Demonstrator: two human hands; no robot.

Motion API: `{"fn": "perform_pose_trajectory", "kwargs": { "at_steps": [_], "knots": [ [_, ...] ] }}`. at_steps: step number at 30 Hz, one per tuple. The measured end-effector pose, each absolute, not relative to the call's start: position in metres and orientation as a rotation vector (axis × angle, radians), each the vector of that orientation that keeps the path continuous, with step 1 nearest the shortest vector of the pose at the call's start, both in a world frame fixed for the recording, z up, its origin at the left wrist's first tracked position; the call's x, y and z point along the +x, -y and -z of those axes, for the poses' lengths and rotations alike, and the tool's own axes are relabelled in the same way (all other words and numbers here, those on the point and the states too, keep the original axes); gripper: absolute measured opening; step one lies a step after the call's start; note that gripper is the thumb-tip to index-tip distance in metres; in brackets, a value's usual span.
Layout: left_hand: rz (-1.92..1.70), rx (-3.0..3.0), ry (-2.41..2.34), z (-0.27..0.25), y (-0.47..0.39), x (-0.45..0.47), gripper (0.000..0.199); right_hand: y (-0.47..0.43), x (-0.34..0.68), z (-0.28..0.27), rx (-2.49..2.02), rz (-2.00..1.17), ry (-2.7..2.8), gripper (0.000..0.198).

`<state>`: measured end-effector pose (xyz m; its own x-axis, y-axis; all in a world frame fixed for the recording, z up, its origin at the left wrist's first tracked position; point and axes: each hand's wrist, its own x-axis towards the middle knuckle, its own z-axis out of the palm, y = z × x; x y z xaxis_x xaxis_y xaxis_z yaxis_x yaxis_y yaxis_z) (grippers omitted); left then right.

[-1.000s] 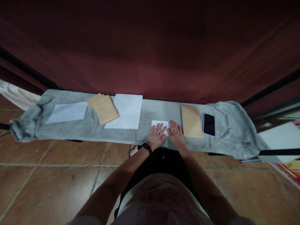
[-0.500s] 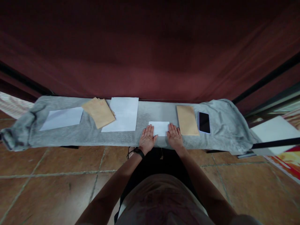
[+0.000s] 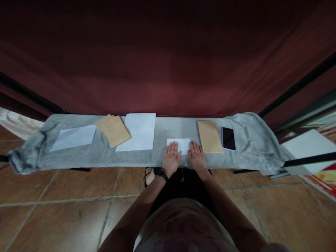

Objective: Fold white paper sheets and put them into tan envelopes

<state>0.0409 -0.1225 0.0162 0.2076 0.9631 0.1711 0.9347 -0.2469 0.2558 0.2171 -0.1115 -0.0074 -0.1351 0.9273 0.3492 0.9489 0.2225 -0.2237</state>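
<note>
A small white folded paper [image 3: 183, 146] lies flat on the grey cloth in front of me. My left hand [image 3: 171, 159] rests palm down over its left part, fingers stretched out, with a dark band at the wrist. At the paper's right edge my right hand [image 3: 196, 156] lies flat, fingers extended and a ring on one of them. Just beyond that hand is a brown envelope [image 3: 210, 137]. Larger white sheets [image 3: 143, 131] lie to the left, partly under several brown envelopes [image 3: 114, 131].
A narrow table draped in grey cloth [image 3: 168, 126] stands before a dark red curtain [image 3: 162, 70]. A phone [image 3: 228, 139] lies right of the single envelope. Another white paper [image 3: 74, 137] is at the far left. A white board [image 3: 309, 150] juts up at the right end.
My left hand has slid right, further over the small white paper. My right hand stays almost in place at its right edge. The whole view has shifted slightly.
</note>
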Motion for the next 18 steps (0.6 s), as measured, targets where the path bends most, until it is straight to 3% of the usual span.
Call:
{"fn": "perform_pose_trajectory", "kwargs": {
  "at_steps": [6,18],
  "knots": [
    [-0.383,2.479,-1.615,-0.011,0.123,0.077,0.059,0.12,0.224,0.003,-1.657,0.044,2.166,0.052],
    [-0.371,2.326,-1.957,-0.01,0.106,0.026,0.06,0.118,0.208,-0.006,-1.531,-0.103,2.2,0.043]
  ]
}}
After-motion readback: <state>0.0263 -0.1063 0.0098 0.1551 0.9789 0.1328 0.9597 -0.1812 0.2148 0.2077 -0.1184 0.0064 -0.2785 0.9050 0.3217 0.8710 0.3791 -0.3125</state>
